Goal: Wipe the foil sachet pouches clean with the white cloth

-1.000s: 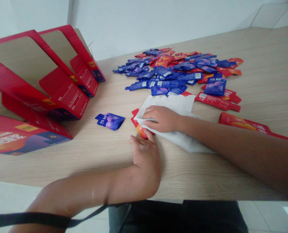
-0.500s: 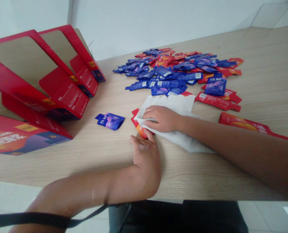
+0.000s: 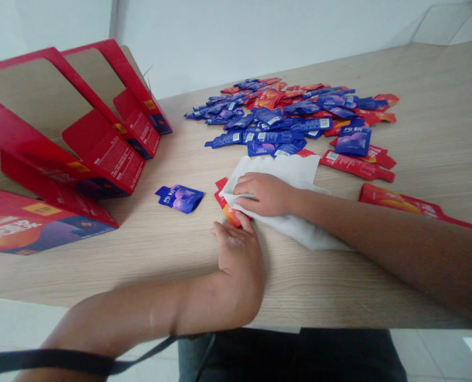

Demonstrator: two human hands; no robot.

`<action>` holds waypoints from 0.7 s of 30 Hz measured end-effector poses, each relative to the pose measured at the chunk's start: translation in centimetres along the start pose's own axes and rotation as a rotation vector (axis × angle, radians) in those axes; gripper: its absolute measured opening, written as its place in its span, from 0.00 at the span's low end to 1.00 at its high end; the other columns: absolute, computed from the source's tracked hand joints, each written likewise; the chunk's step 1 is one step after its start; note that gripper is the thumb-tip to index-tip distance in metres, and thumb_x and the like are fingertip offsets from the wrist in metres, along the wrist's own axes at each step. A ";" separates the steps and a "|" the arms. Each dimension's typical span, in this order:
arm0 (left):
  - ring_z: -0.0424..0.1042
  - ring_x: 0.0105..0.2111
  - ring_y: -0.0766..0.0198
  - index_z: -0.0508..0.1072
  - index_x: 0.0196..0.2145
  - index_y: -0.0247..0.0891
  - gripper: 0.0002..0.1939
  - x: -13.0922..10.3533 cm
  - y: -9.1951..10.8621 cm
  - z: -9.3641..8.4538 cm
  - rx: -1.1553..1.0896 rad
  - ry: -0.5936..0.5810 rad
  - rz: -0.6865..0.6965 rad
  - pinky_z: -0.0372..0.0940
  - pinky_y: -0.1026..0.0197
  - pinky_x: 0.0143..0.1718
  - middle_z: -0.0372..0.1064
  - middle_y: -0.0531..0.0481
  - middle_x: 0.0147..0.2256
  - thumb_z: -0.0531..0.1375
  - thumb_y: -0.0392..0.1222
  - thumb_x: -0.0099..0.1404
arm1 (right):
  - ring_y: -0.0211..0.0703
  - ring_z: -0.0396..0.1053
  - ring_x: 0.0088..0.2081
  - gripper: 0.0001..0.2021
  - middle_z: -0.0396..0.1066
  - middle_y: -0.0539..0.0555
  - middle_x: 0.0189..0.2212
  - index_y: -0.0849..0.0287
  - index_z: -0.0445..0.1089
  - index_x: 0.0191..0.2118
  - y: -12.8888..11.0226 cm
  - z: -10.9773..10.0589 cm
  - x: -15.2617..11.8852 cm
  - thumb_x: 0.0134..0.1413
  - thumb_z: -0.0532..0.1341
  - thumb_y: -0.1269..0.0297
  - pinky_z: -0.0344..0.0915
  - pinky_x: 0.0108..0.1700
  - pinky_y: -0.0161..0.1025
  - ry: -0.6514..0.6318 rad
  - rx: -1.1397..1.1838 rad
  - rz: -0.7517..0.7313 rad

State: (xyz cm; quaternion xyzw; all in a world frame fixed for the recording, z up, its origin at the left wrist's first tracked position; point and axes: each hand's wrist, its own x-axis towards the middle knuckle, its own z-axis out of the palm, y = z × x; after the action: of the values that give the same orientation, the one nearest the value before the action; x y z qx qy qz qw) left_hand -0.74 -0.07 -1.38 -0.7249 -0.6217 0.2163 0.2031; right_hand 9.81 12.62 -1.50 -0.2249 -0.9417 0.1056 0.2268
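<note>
A red and orange pouch (image 3: 230, 213) lies flat on the table, its upper part covered by a white cloth (image 3: 287, 225). My right hand (image 3: 262, 194) is closed on that cloth and presses it down over the pouch. At the pouch's near end is my left hand (image 3: 239, 246), bent at the wrist, its fingers holding the edge; some fingertips are hidden. To the left, apart from both hands, lies a blue pouch (image 3: 181, 199). Another red pouch (image 3: 403, 203) rests beyond my right forearm, partly covered by it.
A heap of blue and red pouches (image 3: 271, 119) spreads along the back of the wooden table (image 3: 319, 297). Several open red cartons (image 3: 112, 159) stand in a row at the left. Behind the table rises a white wall (image 3: 260, 37).
</note>
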 end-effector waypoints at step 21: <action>0.77 0.45 0.51 0.61 0.60 0.18 0.27 0.0 0.1 0.1 -0.032 0.035 -0.007 0.65 0.45 0.55 0.76 0.26 0.42 0.43 0.22 0.64 | 0.45 0.65 0.37 0.13 0.72 0.58 0.34 0.64 0.73 0.35 0.1 0.1 0.0 0.61 0.53 0.64 0.59 0.46 0.42 -0.009 -0.011 0.001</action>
State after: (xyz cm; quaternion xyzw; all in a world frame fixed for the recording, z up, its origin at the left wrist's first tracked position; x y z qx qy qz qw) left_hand -0.77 -0.05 -1.53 -0.7296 -0.6239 0.1927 0.2032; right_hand 9.80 12.71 -1.62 -0.2262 -0.9432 0.1013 0.2214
